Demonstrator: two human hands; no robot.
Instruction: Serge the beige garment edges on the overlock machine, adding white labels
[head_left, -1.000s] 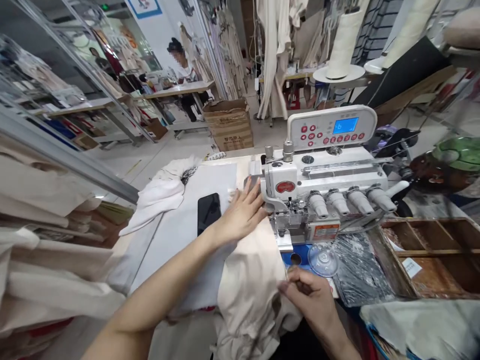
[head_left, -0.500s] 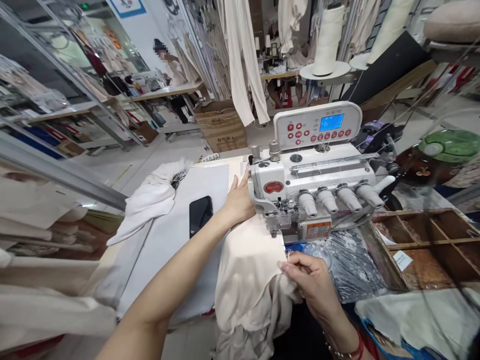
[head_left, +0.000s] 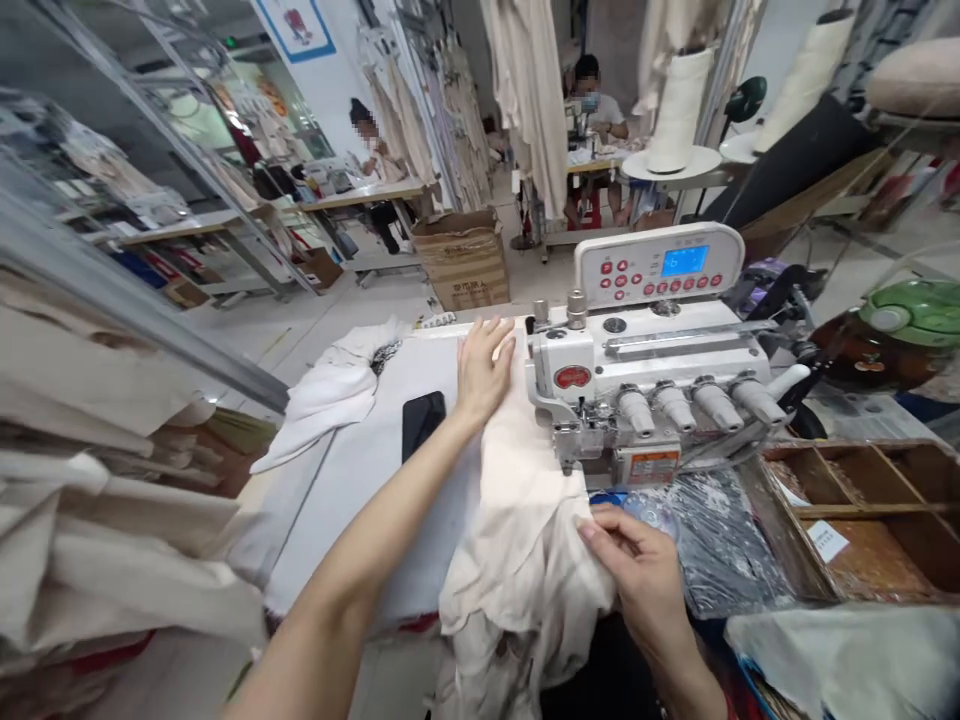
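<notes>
A cream piece of fabric (head_left: 517,500) lies at the left of the white overlock sewing machine (head_left: 637,350) and hangs in folds over the table's front edge. My left hand (head_left: 484,370) rests with fingers outstretched at the far end of this fabric, left of the machine head. My right hand (head_left: 637,560) pinches the fabric's right edge between thumb and fingers, just in front of the presser foot area. A black phone (head_left: 424,425) lies on the grey-white table surface (head_left: 375,500) beside my left forearm.
Bunched white cloth (head_left: 337,380) sits at the table's far left. On the right are a wooden compartment box (head_left: 795,520) and a jar with a green lid (head_left: 915,305). Thread cones (head_left: 679,115) stand behind the machine. A cardboard box (head_left: 461,265) and people at other tables are farther back.
My left hand has moved away from the machine head, leftward along the fabric. My right hand keeps its pinch; the fabric near it is more bunched. The view has shifted slightly.
</notes>
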